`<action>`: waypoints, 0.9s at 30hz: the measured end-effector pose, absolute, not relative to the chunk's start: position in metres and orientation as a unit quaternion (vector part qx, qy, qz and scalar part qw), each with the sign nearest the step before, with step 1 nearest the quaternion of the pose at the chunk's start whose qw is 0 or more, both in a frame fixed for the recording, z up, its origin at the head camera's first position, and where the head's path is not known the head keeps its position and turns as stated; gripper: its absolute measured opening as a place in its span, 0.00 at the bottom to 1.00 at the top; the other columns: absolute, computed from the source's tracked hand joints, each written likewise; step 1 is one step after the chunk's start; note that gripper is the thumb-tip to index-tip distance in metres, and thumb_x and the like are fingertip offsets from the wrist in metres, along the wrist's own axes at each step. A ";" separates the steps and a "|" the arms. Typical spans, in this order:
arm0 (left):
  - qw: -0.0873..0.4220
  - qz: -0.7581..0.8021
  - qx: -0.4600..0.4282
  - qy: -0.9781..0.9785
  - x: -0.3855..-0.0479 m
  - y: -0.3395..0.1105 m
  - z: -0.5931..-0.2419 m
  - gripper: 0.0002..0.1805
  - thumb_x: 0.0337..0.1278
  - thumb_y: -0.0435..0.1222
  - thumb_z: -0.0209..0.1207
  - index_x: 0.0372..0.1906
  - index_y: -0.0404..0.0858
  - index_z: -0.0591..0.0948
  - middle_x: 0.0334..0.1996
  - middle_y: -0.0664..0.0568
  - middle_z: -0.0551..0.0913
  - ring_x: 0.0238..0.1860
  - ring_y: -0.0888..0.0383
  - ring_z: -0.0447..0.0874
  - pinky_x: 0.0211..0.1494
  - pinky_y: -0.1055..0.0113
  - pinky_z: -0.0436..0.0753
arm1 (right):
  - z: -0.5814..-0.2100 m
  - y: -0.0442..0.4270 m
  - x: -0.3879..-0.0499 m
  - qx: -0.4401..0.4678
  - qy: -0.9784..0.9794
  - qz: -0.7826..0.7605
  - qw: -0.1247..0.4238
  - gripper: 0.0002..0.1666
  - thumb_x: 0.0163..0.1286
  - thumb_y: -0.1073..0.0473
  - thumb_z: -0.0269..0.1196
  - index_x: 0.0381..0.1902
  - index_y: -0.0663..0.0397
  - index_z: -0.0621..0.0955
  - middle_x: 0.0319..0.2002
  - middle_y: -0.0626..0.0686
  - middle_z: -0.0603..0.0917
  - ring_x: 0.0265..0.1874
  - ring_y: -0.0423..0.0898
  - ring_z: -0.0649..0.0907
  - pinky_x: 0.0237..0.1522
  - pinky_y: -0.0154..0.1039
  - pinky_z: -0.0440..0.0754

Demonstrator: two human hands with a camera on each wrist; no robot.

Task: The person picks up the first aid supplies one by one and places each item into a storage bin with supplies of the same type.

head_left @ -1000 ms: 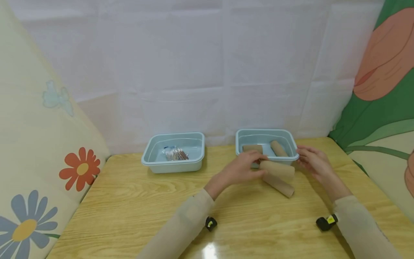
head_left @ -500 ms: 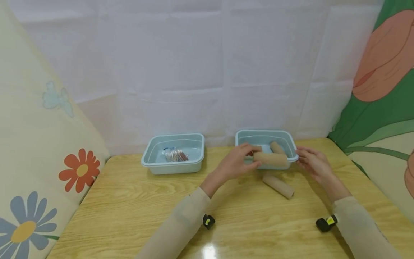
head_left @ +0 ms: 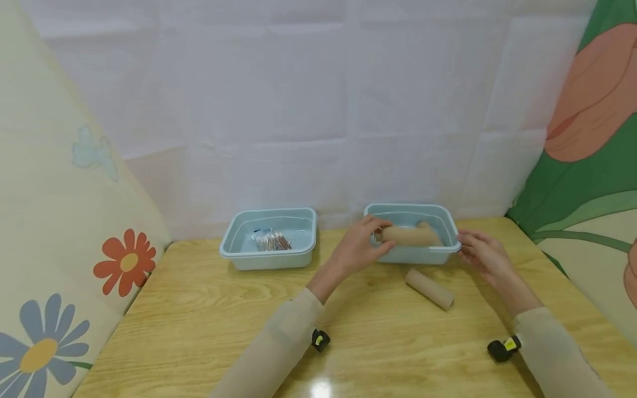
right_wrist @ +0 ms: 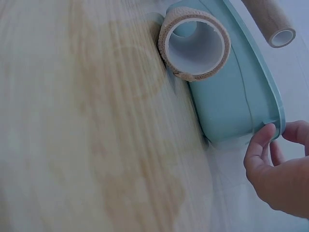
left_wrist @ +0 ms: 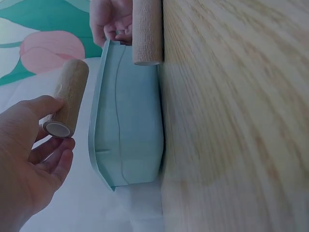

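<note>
Between thumb and fingers, my left hand (head_left: 355,246) pinches one end of a tan bandage roll (head_left: 410,236), wound on a white core. This roll lies level over the opening of the right light-blue plastic basin (head_left: 413,257); the left wrist view shows it apart from the rim. Behind it, another tan roll (head_left: 424,225) partly shows inside the basin. My right hand (head_left: 486,257) grips the basin's rim at its right end, thumb against the outer side in the right wrist view. In front of the basin, a further bandage roll (head_left: 430,289) lies slanted on the table.
To the left stands a second light-blue basin (head_left: 271,260) with a clear packet of thin sticks (head_left: 271,240) in it. Both basins stand near the back edge of the wooden table (head_left: 378,342), before a white cloth (head_left: 264,110). Flowered cloths (head_left: 128,261) hang at the sides.
The left hand has carried its bandage roll up and leftward, from in front of the right basin to over its opening. My right hand stays on the rim; the roll on the table has not moved.
</note>
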State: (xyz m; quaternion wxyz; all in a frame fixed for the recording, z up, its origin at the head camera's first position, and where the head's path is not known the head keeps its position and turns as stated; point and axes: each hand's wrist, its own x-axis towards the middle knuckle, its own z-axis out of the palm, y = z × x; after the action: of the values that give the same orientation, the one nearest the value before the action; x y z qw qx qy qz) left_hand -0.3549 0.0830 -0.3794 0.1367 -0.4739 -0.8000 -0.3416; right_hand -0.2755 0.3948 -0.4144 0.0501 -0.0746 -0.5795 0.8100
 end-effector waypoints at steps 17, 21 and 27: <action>0.161 -0.320 -0.428 -0.830 -0.366 0.077 -0.389 0.21 0.64 0.39 0.69 0.58 0.35 0.81 0.50 0.48 0.79 0.48 0.55 0.79 0.49 0.67 0.80 | -0.416 0.394 -0.274 -0.077 -0.570 0.817 0.049 0.04 0.74 0.63 0.65 0.44 0.50 0.84 0.39 0.49 0.85 0.37 0.40 0.84 0.42 0.33 0.84; 0.164 -0.321 -0.419 -0.833 -0.367 0.076 -0.389 0.22 0.63 0.39 0.70 0.58 0.35 0.81 0.50 0.48 0.78 0.47 0.55 0.79 0.47 0.67 0.80 | -0.416 0.395 -0.275 -0.078 -0.571 0.816 0.050 0.04 0.74 0.62 0.65 0.45 0.51 0.83 0.39 0.49 0.85 0.38 0.40 0.84 0.42 0.33 0.84; 0.156 -0.302 -0.425 -0.839 -0.368 0.075 -0.390 0.23 0.66 0.39 0.68 0.61 0.33 0.81 0.52 0.46 0.80 0.48 0.53 0.79 0.49 0.65 0.79 | -0.416 0.395 -0.276 -0.078 -0.573 0.814 0.050 0.04 0.74 0.62 0.65 0.44 0.50 0.84 0.38 0.49 0.85 0.37 0.40 0.84 0.41 0.32 0.84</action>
State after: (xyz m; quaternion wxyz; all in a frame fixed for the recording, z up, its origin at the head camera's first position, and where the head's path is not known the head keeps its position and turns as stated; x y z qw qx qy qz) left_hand -0.3681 0.0752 -0.3900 0.1564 -0.4248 -0.8391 -0.3016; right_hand -0.2761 0.3949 -0.4161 0.0502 -0.0775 -0.5733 0.8141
